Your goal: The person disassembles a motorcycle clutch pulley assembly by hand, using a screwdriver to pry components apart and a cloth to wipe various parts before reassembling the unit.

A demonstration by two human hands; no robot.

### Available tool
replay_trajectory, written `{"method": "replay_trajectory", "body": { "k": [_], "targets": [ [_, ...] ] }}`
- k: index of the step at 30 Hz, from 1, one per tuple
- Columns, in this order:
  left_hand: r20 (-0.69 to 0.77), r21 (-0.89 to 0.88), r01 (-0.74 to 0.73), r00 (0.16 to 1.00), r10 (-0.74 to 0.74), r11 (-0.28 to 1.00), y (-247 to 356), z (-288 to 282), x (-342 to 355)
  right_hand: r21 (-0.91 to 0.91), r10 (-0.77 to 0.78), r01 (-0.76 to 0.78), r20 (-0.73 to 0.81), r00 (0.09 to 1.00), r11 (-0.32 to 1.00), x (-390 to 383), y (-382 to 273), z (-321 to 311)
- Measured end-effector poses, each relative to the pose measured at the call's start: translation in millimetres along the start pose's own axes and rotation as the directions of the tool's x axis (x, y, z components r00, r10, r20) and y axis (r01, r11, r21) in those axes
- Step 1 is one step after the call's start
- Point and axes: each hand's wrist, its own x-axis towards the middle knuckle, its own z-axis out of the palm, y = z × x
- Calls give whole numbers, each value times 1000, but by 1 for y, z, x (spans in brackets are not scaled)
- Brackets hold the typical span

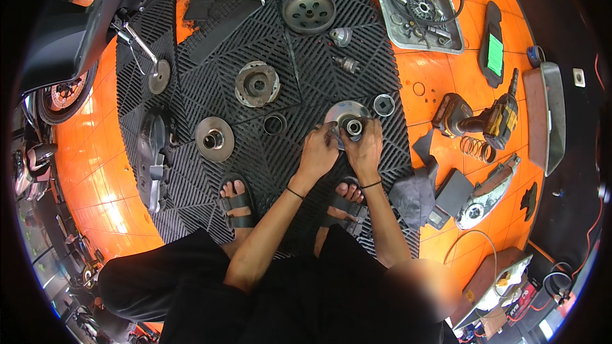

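Observation:
Both of my hands are at a shiny metal pulley disc (338, 110) with a round hub standing up from its middle. My left hand (319, 151) has its fingers bent in against the near left side of the disc; the fingertips are partly hidden. Around the hub (354, 127) the fingers of my right hand (366, 148) are closed from the right. Just beyond them, a large steel socket-like nut ring (383, 105) lies on the black mat. To the left are a dark ring (275, 124) and a second pulley disc (215, 139) with a central sleeve.
On the black ribbed mat (210, 76) lie a clutch assembly (257, 85), a clutch bell (309, 12) and small metal parts (341, 37). A metal tray (446, 41) of parts, a cordless impact driver (498, 118), a coil spring (478, 148) and a cloth (411, 199) are to the right.

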Motion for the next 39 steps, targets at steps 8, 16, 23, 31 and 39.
{"method": "replay_trajectory", "body": {
  "k": [8,16,23,31,39],
  "targets": [
    [15,3,58,998,-58,998,3,20,0,177,117,-135,108,987,975,-9,-1,-9],
    [83,-383,261,965,-248,886,15,26,10,296,290,-308,106,951,904,-9,-1,-5],
    [193,-516,357,934,-300,779,4,26,19,308,369,-403,164,915,862,-1,4,-3],
    [162,-467,296,955,-248,833,7,40,-7,19,151,-162,263,953,987,-5,-10,-32],
    [294,-724,486,859,-419,490,32,29,-5,316,158,-263,320,934,912,14,15,-26]
  ]
}}
